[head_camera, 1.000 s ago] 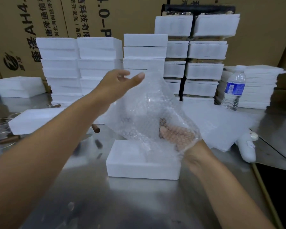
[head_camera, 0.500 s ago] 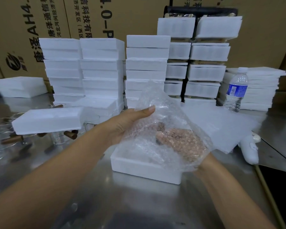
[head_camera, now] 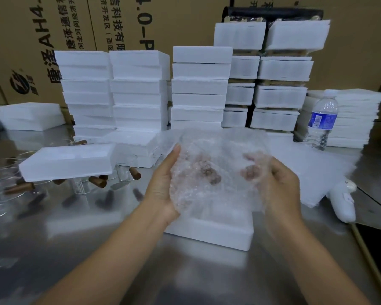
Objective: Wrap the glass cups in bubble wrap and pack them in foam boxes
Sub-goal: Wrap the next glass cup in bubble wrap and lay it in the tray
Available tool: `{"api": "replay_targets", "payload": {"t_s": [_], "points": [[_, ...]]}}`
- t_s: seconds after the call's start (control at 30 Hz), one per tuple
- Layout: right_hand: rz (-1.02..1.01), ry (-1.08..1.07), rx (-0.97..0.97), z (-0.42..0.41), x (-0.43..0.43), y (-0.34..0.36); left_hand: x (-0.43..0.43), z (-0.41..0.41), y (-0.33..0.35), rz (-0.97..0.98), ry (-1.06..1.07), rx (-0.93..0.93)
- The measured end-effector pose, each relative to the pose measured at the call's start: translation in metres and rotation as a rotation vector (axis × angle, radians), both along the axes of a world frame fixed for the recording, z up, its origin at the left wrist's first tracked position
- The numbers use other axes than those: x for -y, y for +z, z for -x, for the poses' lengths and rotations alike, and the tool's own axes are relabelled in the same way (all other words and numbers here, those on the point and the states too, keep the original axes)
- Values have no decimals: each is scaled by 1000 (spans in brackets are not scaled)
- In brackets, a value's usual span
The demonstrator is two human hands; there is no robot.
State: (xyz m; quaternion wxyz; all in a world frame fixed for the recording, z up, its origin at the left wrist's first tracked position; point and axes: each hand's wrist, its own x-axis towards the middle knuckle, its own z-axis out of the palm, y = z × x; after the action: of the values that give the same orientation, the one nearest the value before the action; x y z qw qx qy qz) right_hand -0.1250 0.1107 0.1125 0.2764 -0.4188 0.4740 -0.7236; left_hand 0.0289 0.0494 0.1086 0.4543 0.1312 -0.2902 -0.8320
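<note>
Your left hand (head_camera: 163,186) and right hand (head_camera: 279,190) each have a closed grip on the bubble wrap (head_camera: 213,155) at frame centre, just above the open foam box (head_camera: 207,236) on the counter (head_camera: 185,278). Tuck the loose edges in snugly before lowering. The box's inside is mostly hidden, and bare glass cups (head_camera: 124,172) stand centre-left.

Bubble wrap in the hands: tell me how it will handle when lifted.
Probably floppy: the bubble wrap crumples and sags between the left hand and right hand. Likely very light, being thin enough that fingers show through. It may spring open if released, since both hands grip it bunched.
</note>
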Motion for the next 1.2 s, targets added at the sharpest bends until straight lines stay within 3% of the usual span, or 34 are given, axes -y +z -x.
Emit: {"api": "replay_targets", "payload": {"t_s": [0.07,0.13,0.2,0.37,0.5,0.57,0.87,1.03,1.2], "points": [[55,-196,-38,4,3,-5,-4,1,-6,4,31,-128],[46,-241,-7,6,8,-9,-2,1,-11,0,51,-176],[-42,-161,34,7,11,-10,-2,0,-11,23,44,-214],[-137,285,73,1,12,-10,1,-4,-9,46,49,-280],[-44,330,-45,-7,9,-9,5,-6,-11,47,-18,-324],[12,237,-154,-6,7,-12,4,-6,-13,80,-44,-267],[82,58,-65,9,5,-3,-4,-3,-20,55,-11,-72],[104,233,67,7,4,-4,-7,-2,-19,69,25,-71],[-27,348,-94,-10,5,-13,-4,-3,-19,88,173,-95]]}}
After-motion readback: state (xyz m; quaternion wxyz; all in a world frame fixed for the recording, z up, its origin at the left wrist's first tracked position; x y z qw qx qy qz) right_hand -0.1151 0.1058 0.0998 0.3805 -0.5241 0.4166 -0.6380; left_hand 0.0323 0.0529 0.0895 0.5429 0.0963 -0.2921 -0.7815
